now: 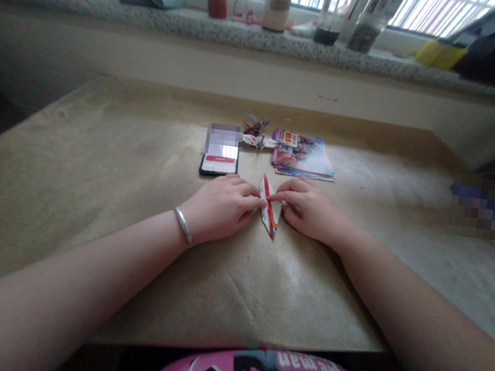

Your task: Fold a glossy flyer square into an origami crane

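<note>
A narrow diamond of folded paper (272,220), white with red stripes, lies on the table in front of me. My left hand (228,206), with a silver bangle on its wrist, has its fingertips closed at the paper's left edge. From the other side, my right hand (310,211) stretches its index finger onto the paper's middle, while its thumb and other fingers curl at the right edge. What sits under the fingertips is hidden. Beyond the paper are folded paper pieces, one white and red (258,142) and one darker and spiky (256,124).
A phone (219,166) with its screen lit lies behind my left hand. Behind my right hand is a stack of colourful printed sheets (309,154). Bottles and jars (278,1) line the stone windowsill (169,19) behind the brown-covered table (110,149).
</note>
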{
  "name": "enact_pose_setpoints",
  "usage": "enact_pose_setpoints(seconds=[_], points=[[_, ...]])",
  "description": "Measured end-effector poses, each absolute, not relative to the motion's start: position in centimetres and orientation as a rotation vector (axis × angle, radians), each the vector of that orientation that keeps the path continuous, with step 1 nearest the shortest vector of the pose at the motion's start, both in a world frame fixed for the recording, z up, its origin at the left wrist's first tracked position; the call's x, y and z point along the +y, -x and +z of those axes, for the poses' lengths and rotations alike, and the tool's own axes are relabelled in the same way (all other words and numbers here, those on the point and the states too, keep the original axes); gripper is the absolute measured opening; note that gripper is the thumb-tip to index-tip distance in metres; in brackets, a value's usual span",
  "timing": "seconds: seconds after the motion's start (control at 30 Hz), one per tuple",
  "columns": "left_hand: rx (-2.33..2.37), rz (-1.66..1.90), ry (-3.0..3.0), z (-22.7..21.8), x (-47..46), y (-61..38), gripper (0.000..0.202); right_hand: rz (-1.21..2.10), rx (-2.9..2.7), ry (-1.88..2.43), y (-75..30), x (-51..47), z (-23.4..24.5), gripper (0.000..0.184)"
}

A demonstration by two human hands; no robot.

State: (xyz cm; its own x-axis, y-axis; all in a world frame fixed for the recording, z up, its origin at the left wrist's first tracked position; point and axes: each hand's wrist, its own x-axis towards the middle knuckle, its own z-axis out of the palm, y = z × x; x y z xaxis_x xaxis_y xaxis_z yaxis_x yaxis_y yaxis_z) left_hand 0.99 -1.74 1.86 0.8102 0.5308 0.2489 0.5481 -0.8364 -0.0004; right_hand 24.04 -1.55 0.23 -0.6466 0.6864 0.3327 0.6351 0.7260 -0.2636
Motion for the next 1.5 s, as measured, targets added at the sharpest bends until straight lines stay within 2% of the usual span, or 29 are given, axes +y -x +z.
enact_pose_setpoints(seconds=[0.1, 0.3, 0.63, 0.87, 1.1, 1.3, 1.5], points=[[-0.904, -0.389, 2.937, 1.8, -1.8, -1.1, 0.029, 0.019, -2.536, 1.024, -24.4, -1.3, 0.2, 0.044], [-1.03, -0.478, 2.958, 1.4, -1.6, -0.8, 0.028, -0.201, -2.667, 0.944, -24.7, -0.8, 0.8, 0.029], [-1.029, -0.456, 2.989, 1.6, -1.5, -1.0, 0.033, -0.14, -2.661, 0.883, -24.0, -1.6, 1.3, 0.024], [-0.961, -0.603, 2.986, 1.0, -0.7, -0.9, 0.019, -0.194, -2.626, 0.918, -22.9, -2.5, 1.0, 0.027], [-0.909, -0.697, 3.055, 0.5, 0.0, -0.6, 0.015, -0.308, -2.664, 0.993, -22.9, -2.7, 0.9, 0.028], [-0.832, -0.485, 2.848, 1.4, -0.9, -1.0, 0.021, -0.376, -2.704, 1.024, -22.4, -2.9, 1.3, 0.032], [-0.985, -0.352, 2.854, 1.9, -1.8, -1.4, 0.022, -0.241, -2.644, 1.09, -22.2, -2.7, 1.4, 0.027]])
